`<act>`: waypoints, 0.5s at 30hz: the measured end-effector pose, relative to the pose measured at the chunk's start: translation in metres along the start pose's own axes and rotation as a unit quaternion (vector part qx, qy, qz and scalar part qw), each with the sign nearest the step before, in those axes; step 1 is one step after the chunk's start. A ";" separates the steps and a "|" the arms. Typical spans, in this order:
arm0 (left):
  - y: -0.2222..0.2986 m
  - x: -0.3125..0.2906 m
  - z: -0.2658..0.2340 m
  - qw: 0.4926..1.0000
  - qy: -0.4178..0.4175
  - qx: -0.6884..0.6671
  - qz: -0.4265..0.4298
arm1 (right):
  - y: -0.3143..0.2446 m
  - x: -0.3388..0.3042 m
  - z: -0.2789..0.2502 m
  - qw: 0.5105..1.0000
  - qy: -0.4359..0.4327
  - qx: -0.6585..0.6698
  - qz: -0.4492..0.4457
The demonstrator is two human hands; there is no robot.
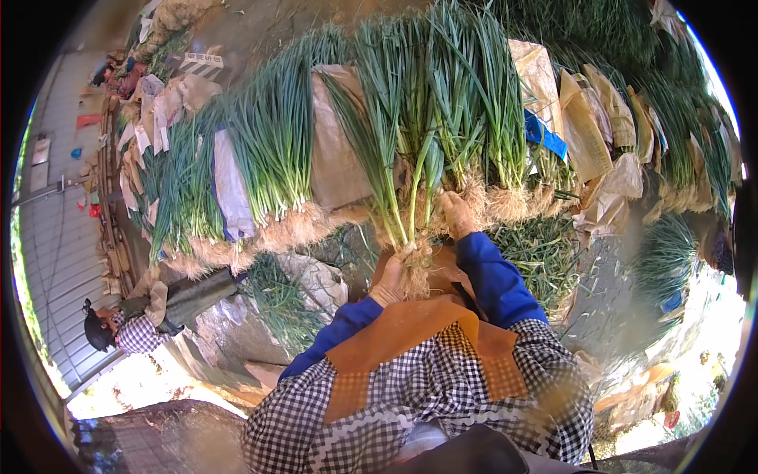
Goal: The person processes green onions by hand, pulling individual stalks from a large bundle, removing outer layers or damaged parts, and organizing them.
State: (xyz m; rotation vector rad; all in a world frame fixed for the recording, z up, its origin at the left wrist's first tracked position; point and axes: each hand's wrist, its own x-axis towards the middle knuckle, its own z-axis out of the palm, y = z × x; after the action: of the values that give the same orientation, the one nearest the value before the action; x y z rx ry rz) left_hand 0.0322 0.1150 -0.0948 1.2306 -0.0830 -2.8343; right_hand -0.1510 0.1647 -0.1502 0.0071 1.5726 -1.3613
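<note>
Close to my lap, my left hand (391,278) is closed around a few green onions (395,207) just above their roots. Their pale, bushy roots (417,272) hang beside it, and the long leaves reach away from me over the pile. A little farther off to the right, my right hand (458,215) has its fingers curled at the root end of a green onion (431,189); the fingertips are partly hidden among roots. Right behind both hands stands a thick row of green onions (466,103), roots toward me.
More bundled onions (272,142) lean along the row to the left, with pale sacks (335,134) between them. Loose green leaves (537,253) litter the ground at both sides. Another person (138,332) sits at the far left. Further sacks (584,126) and onion piles lie right.
</note>
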 end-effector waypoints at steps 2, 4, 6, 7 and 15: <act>0.002 -0.005 0.014 0.999 0.023 0.049 0.004 | 0.005 -0.015 0.001 0.991 -0.084 -0.094 0.032; -0.001 -0.001 0.008 0.999 0.037 0.034 -0.010 | 0.026 -0.032 0.001 0.950 -0.155 -0.263 -0.058; 0.003 0.001 0.007 0.995 0.088 0.034 0.013 | 0.021 -0.058 0.004 0.786 -0.084 -0.540 -0.289; 0.005 -0.005 0.007 0.995 0.093 0.024 0.022 | -0.036 -0.083 0.020 0.814 -0.111 -0.563 -0.087; 0.048 -0.019 0.027 0.981 -0.153 -0.110 -0.048 | -0.069 0.035 -0.045 0.773 0.104 -0.624 -0.036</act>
State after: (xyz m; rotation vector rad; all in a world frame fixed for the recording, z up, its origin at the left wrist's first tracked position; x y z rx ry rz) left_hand 0.0266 0.0693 -0.0592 0.7712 0.2766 -2.9904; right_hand -0.2375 0.1534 -0.1301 -0.7381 2.4071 -0.1257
